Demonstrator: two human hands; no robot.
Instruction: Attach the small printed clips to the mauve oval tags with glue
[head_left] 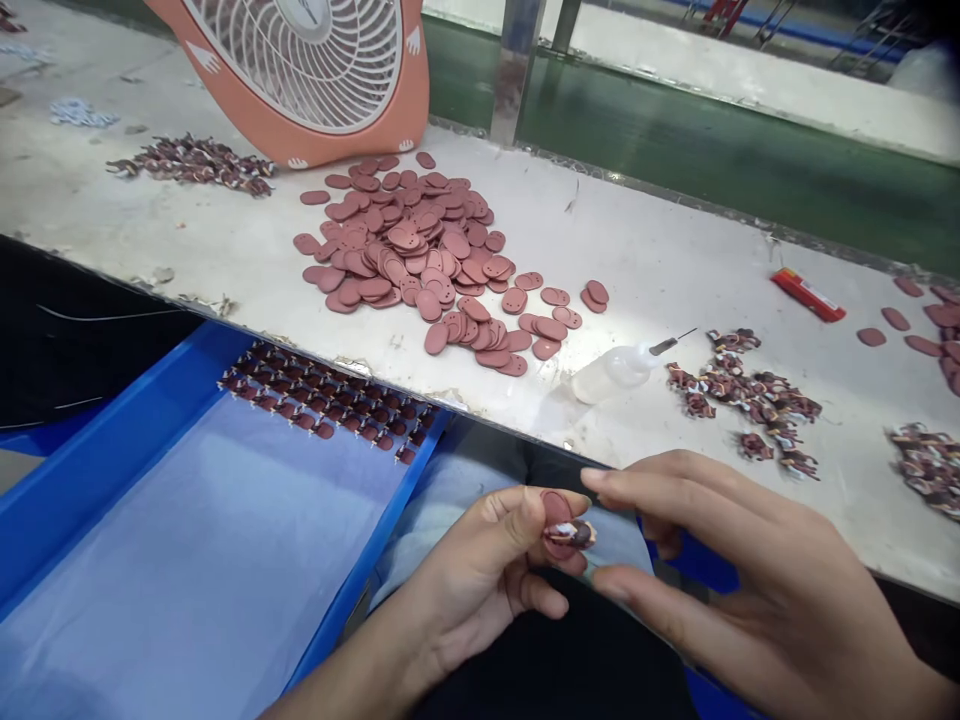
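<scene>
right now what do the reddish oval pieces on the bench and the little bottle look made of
Oval pieces: likely leather or imitation leather, matte reddish-brown, thin and flat; which one is unclear. Bottle: translucent plastic, cloudy sides, thin metal-looking needle tip.

No readable text, brand or number anywhere.
The orange fan [247, 110] at the worktable's [660, 260] far left carries small white marks, shapes rather than letters. Any print on the red lighter [808, 295] near the far edge, towards the right, is too small to read. The patterned piece [568, 531] pinched in the left hand [480, 570] is too blurred to show lettering.
</scene>
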